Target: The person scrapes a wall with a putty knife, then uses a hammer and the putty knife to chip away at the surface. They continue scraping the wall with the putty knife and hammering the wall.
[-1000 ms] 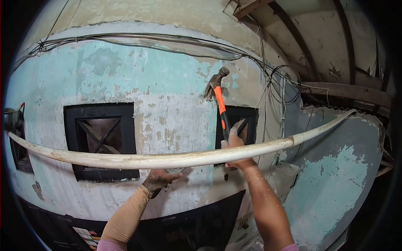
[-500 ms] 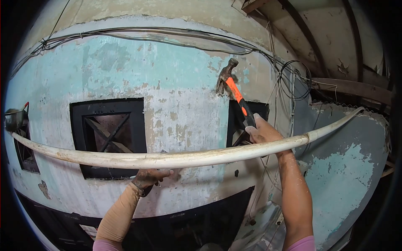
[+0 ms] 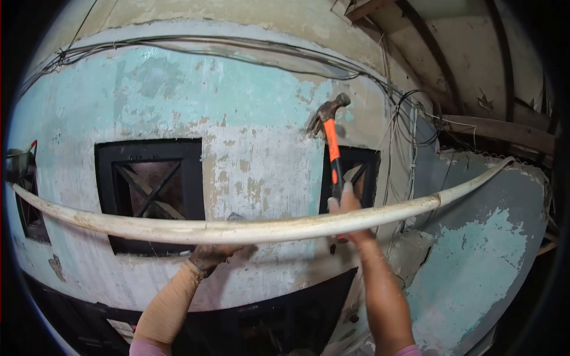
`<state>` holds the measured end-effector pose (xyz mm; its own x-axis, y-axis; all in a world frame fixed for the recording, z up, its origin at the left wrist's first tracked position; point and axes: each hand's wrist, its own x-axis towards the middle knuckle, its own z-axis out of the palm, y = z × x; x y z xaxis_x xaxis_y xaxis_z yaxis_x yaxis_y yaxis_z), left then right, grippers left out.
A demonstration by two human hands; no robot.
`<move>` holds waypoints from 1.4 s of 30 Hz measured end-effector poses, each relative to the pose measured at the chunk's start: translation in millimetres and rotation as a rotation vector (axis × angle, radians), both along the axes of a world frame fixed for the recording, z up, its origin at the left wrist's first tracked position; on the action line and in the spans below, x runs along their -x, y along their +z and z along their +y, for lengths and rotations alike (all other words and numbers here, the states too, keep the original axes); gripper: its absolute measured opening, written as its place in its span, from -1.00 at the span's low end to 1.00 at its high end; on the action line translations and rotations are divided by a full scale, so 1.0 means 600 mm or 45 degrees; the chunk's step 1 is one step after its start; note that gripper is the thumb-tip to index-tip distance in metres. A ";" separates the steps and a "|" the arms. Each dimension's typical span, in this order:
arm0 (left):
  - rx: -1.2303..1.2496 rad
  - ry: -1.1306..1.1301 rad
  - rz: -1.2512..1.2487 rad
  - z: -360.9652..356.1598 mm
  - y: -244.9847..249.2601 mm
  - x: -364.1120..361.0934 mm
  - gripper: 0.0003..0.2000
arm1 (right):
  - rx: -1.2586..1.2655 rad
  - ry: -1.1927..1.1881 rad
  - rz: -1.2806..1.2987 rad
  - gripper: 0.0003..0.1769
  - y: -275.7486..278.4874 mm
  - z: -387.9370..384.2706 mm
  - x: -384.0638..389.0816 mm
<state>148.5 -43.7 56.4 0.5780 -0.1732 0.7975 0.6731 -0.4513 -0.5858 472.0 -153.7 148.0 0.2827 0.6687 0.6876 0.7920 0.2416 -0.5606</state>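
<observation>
My right hand (image 3: 349, 203) is wrapped round the black lower grip of a claw hammer (image 3: 331, 139) with an orange-and-black handle. The hammer stands nearly upright, its dark metal head in front of the peeling wall (image 3: 261, 154). Partly behind a long white pole (image 3: 267, 230), my left hand (image 3: 215, 255) is closed, with its upper part covered. A small grey piece (image 3: 236, 217) shows just above the pole near that hand; I cannot tell whether the hand holds it. The pole crosses the whole view in front of both arms.
Dark-framed openings with crossed bars (image 3: 151, 190) sit in the wall, one left of centre and others at both sides. Cables (image 3: 237, 44) run along the top and hang down at the right. A metal pot (image 3: 21, 165) is at the far left. Wooden beams (image 3: 436, 50) slope overhead.
My right hand has moved left and down with the hammer, whose handle is now more upright and whose head sits slightly further right. The left hand stays nearly in place.
</observation>
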 end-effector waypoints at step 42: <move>0.681 -0.195 0.003 0.018 0.007 -0.018 -0.48 | 0.123 0.287 0.018 -0.45 0.057 -0.060 -0.035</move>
